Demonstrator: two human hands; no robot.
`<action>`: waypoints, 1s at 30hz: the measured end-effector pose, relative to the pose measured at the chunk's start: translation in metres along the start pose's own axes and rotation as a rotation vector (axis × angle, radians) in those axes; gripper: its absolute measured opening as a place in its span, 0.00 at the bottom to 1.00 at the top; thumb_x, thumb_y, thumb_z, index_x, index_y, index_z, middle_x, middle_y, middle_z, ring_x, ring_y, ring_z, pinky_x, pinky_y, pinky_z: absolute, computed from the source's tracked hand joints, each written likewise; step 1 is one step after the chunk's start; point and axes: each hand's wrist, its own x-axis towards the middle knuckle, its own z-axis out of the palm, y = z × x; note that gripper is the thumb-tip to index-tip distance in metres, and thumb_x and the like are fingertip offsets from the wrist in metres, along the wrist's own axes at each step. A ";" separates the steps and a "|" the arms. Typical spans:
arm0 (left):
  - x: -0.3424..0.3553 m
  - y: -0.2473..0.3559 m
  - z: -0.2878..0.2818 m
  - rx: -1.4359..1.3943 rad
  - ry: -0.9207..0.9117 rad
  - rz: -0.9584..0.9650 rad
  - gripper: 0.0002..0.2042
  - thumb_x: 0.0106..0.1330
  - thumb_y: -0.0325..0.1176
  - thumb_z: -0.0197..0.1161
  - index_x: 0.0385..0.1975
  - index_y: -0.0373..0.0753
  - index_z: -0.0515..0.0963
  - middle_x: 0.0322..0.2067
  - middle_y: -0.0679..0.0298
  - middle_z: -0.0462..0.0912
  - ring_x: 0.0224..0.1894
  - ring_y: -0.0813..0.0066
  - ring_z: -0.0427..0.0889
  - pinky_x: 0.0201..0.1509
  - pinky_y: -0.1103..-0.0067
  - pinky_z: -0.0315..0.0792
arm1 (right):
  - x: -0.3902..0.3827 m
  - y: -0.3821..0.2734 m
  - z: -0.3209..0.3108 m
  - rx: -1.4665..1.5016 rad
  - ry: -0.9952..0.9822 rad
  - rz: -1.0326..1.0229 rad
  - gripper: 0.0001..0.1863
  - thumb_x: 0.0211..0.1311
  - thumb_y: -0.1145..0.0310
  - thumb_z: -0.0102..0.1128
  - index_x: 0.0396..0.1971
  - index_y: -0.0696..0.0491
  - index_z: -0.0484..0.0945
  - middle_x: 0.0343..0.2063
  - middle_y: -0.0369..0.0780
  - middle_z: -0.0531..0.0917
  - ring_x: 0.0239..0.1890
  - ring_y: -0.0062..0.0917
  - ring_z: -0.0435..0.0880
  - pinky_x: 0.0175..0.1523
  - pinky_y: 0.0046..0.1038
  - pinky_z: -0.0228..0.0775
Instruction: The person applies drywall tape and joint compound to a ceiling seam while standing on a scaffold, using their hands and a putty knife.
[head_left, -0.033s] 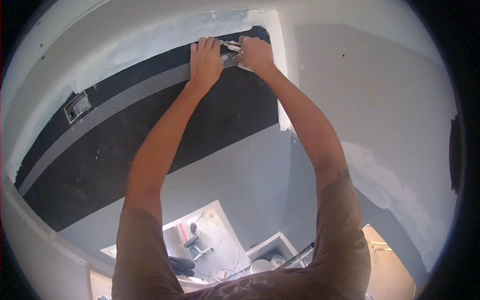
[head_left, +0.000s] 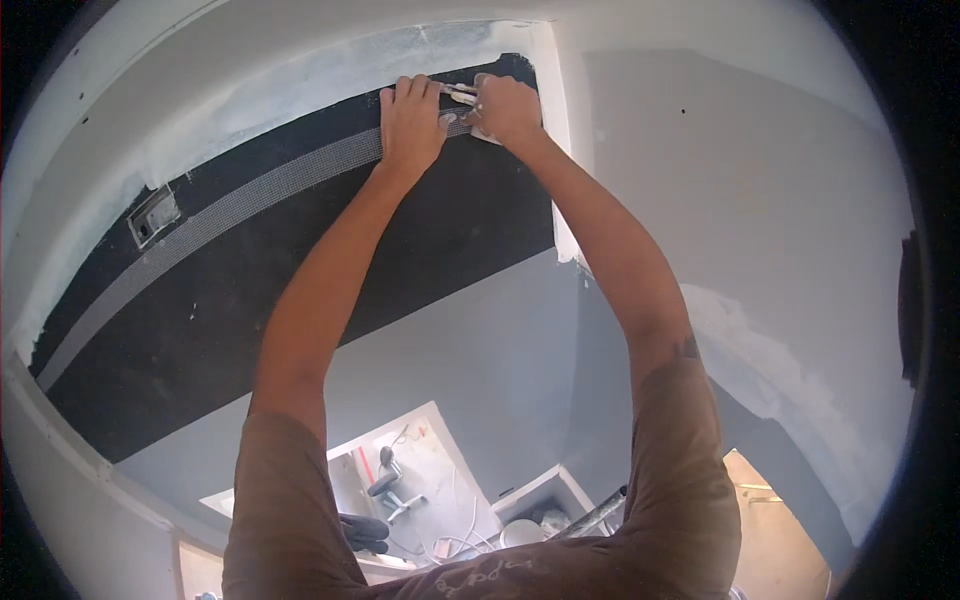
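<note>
2 arms raised, 1 strip: your left hand [head_left: 412, 125] and right hand [head_left: 508, 108] meet over the mesh tape [head_left: 270, 182]

The mesh tape lies across the black panel [head_left: 450, 225], and your hands are side by side at its upper-right stretch. Your left hand lies over it, fingers extended close together and thumb apart. That looks like a bracing hold, keeping the strip flat; I can't tell whether thumb and fingers pinch any of it. Your right hand is curled closed around a pale tool [head_left: 463, 98], smeared whitish and mostly hidden by your fingers, so its kind is unclear. Holding it so near your left hand probably keeps that short stretch steady.

The tape's long axis runs from the lower left, below the recessed box [head_left: 155, 217], up to your hands at the upper right. Its bow may owe much to the lens. Its right end is hidden around your right hand, near the white corner trim [head_left: 563, 150]. The tool's visible part points left and slightly up, toward your left fingers; its full axis can't be read.
</note>
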 end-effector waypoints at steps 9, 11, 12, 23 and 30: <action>0.008 0.012 0.025 -0.046 0.053 0.015 0.18 0.54 0.34 0.78 0.47 0.48 0.86 0.51 0.68 0.76 0.56 0.64 0.71 0.59 0.61 0.59 | -0.048 0.036 -0.007 0.110 -0.043 -0.123 0.34 0.49 0.58 0.81 0.51 0.57 0.73 0.35 0.50 0.88 0.41 0.47 0.90 0.45 0.44 0.83; 0.010 0.013 0.026 -0.040 0.021 0.026 0.14 0.56 0.34 0.77 0.44 0.50 0.88 0.52 0.68 0.76 0.57 0.65 0.71 0.59 0.60 0.57 | -0.069 0.055 0.005 0.237 -0.027 -0.235 0.36 0.54 0.60 0.78 0.56 0.57 0.66 0.33 0.53 0.87 0.40 0.50 0.89 0.43 0.47 0.82; 0.009 0.012 0.028 -0.046 0.019 0.028 0.14 0.56 0.34 0.77 0.44 0.50 0.88 0.52 0.68 0.76 0.57 0.65 0.71 0.59 0.60 0.57 | -0.077 0.066 0.004 0.234 -0.029 -0.229 0.36 0.54 0.60 0.78 0.56 0.57 0.66 0.33 0.53 0.87 0.40 0.50 0.89 0.43 0.47 0.82; 0.004 0.011 0.029 0.007 0.011 0.023 0.13 0.58 0.34 0.75 0.43 0.53 0.88 0.53 0.69 0.76 0.57 0.64 0.70 0.58 0.58 0.58 | -0.094 0.139 -0.043 -0.041 -0.010 -0.005 0.14 0.61 0.70 0.64 0.47 0.50 0.83 0.40 0.48 0.88 0.43 0.44 0.89 0.49 0.46 0.81; 0.005 0.011 0.026 -0.025 0.053 0.055 0.12 0.60 0.33 0.73 0.43 0.54 0.86 0.50 0.68 0.75 0.55 0.63 0.71 0.57 0.58 0.59 | -0.055 0.149 -0.007 -0.091 -0.147 0.081 0.13 0.58 0.70 0.64 0.44 0.50 0.85 0.40 0.48 0.87 0.46 0.45 0.88 0.52 0.45 0.81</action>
